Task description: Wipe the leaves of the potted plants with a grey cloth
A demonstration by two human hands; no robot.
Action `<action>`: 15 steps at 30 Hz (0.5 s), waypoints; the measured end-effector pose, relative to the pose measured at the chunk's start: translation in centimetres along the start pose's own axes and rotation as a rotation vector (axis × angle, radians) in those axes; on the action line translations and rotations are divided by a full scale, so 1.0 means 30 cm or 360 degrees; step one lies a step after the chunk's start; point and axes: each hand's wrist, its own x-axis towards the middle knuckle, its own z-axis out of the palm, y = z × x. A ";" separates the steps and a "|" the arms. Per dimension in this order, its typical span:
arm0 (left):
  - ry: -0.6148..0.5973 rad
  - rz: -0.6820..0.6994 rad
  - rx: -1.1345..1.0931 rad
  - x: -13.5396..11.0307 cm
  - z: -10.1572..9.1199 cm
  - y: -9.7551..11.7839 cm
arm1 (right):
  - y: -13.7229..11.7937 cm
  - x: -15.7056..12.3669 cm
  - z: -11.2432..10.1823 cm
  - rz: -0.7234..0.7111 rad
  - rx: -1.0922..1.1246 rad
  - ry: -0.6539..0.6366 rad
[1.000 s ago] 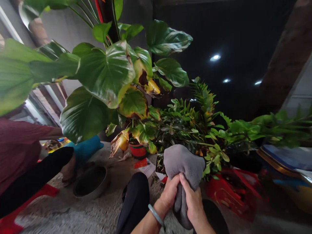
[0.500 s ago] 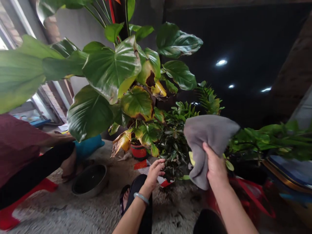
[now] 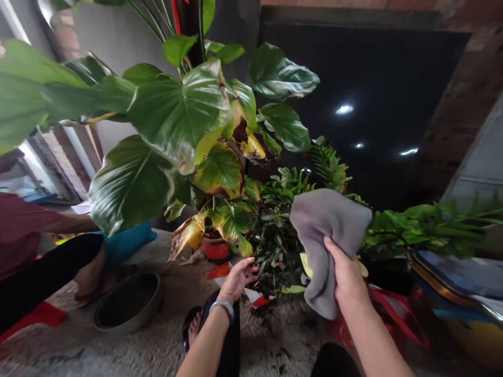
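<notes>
A grey cloth is gripped in my right hand, its upper part fanned out and a fold hanging below the fingers. My left hand, with a pale bangle on the wrist, is held palm up with fingers loosely apart and nothing in it. Just beyond it grows a dark-leaved bushy plant. Above my hands spreads a tall plant with broad glossy leaves, some of them yellow and browned at the edges. A red pot stands under its lower leaves.
A grey basin sits on the rough floor at the left. Beside it a person in a maroon top sits on a red stool. At the right are a stacked blue-lidded box and a red bag. A dark glossy panel stands behind.
The view has swung slightly to the right and up. My right hand still holds the cloth, which has shifted a little; my left hand remains empty.
</notes>
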 end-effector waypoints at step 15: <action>-0.0136 0.0015 0.0201 -0.011 -0.013 -0.009 | 0.037 -0.051 -0.032 0.0073 0.0085 0.0052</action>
